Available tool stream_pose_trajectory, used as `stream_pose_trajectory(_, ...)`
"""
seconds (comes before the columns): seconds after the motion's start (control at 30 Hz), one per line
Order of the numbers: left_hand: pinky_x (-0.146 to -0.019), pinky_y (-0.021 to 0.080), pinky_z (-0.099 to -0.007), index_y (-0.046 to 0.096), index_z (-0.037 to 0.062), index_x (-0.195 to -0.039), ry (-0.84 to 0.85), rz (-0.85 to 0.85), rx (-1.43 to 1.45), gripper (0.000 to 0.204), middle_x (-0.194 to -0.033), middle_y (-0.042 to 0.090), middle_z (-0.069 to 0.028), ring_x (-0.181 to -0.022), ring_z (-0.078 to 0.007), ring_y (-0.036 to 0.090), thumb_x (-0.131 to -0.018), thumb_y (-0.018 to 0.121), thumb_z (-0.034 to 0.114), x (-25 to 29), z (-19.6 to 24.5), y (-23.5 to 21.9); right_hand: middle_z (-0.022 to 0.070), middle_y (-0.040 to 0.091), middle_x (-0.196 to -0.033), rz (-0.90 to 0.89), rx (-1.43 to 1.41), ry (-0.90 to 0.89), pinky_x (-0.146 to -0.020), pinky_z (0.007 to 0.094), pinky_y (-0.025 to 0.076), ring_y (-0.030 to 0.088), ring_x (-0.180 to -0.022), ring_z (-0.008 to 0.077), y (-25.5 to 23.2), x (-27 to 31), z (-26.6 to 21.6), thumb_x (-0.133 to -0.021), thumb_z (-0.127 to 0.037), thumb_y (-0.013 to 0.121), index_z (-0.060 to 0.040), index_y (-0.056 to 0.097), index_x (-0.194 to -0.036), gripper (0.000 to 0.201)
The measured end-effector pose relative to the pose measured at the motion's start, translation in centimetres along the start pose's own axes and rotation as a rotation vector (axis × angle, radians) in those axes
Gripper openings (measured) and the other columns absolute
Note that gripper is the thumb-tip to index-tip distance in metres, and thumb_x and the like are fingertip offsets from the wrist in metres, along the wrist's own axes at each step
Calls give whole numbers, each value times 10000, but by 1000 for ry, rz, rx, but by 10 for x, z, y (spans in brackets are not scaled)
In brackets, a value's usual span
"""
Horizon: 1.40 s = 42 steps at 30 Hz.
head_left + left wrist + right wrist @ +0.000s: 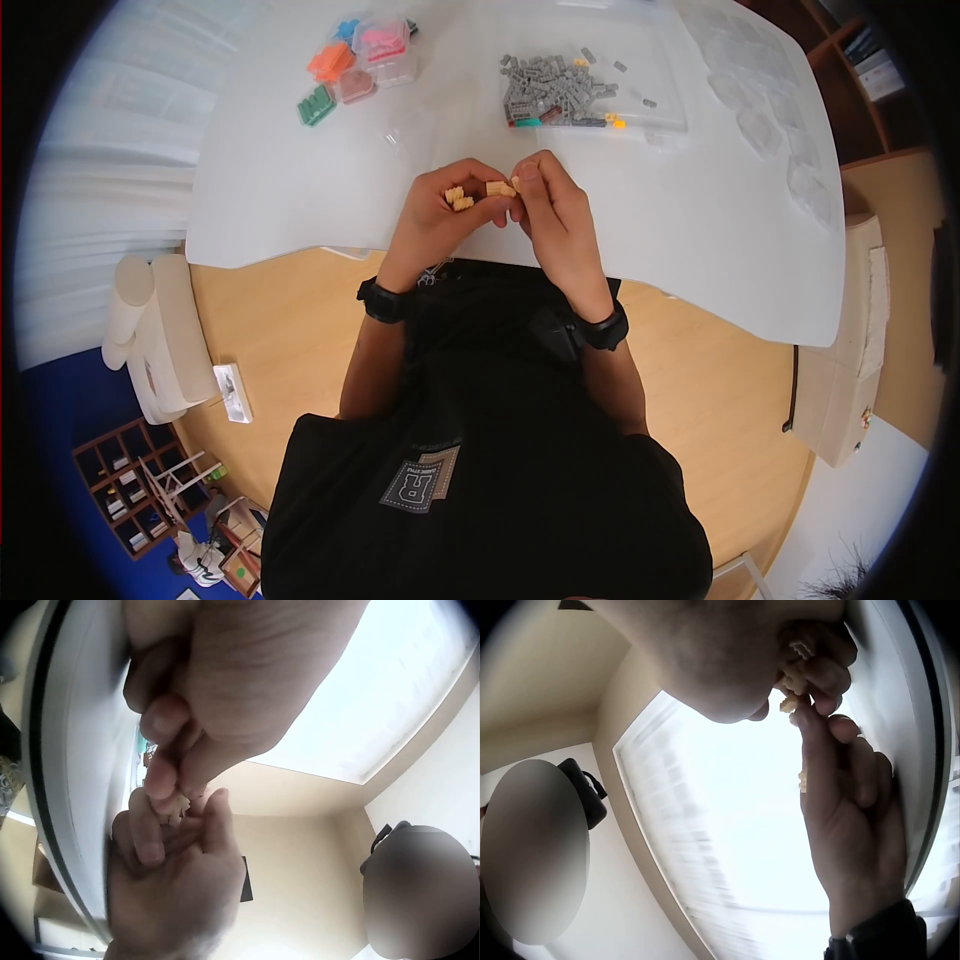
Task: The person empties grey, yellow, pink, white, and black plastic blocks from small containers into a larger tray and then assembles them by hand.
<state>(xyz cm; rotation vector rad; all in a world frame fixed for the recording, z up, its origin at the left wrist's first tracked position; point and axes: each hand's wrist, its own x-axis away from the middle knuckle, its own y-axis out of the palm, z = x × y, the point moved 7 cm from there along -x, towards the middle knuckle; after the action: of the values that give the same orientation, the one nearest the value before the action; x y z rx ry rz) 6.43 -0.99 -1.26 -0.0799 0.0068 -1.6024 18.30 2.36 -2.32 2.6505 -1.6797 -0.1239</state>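
The left hand [422, 215] and the right hand [562, 215] are close together, with their fingertips almost meeting. The left fingers are bent, and they hold some small yellow blocks [458, 198]. A couple of these sit in the curl between the thumb and the first finger. One more yellow piece [497, 188] is pinched at the tips of the left fingers, pointing at the right hand.

The right thumb and fingers are squeezed together on a little yellow bit [517, 185] right beside that piece. I cannot tell if the two are joined. The right wrist view shows more bumpy yellow inside the curled right fingers.

All this yellow is in the hands, over the near edge of the white surface [700, 205]. Past the hands, a pile of gray blocks [555, 88] lies in a big clear tray [660, 118]. Far to the left, an orange block [330, 62], a green block [316, 105] and a pink block [382, 38] are bunched near each other. Clear lids [757, 130] lie along the right side. Each wrist has a black band [388, 302].
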Motion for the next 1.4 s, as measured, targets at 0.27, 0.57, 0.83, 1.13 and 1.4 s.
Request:
stream_pose_trajectory(0.27, -608, 460, -203, 607, -13, -920, 49, 11, -80, 103, -758, 649, -56, -681, -93, 617, -825, 646, -22, 1, -5, -4, 61, 514, -590, 7, 55, -36, -498, 253, 375, 478, -522, 108, 0, 2, -4, -966, -165, 483, -5, 475, -892, 176)
stream_pose_trajectory(0.57, -588, 343, -204, 678, -3, -1029, 119, 68, -168, 272, -782, 561, -9, -694, -63, 462, -764, 659, -65, 2, 9, -5, 13, 493, -703, 39, -499, 89, -471, 192, 270, 363, -508, 52, -9, 1, 3, -994, -191, 414, -41, 514, -909, 199)
stream_pose_trajectory(0.83, -549, 306, -204, 700, -10, -951, 149, 50, -179, 152, -734, 548, -8, -643, -50, 423, -829, 609, -8, 2, 8, -5, -1, 476, -646, -10, -474, 12, -473, 202, 269, 352, -512, 51, -10, 2, 9, -993, -201, 422, -30, 508, -820, 258)
stream_pose_trajectory(1.13, -547, 329, -216, 625, 6, -802, 1, 89, -55, 174, -658, 525, 13, -612, -45, 418, -909, 577, 135, 3, -4, -12, 115, 498, -618, 60, 197, -135, -487, 299, 370, 454, -494, 200, 4, 6, -11, -934, -102, 538, -18, 464, -918, 113)
stream_pose_trajectory(1.4, -547, 335, -220, 579, 8, -772, 3, 94, -89, 235, -635, 495, 16, -608, -50, 409, -931, 551, 179, 2, -5, -12, 129, 513, -610, 43, 232, -147, -484, 334, 384, 497, -498, 263, 8, 5, -14, -935, -117, 541, -11, 442, -925, 145)
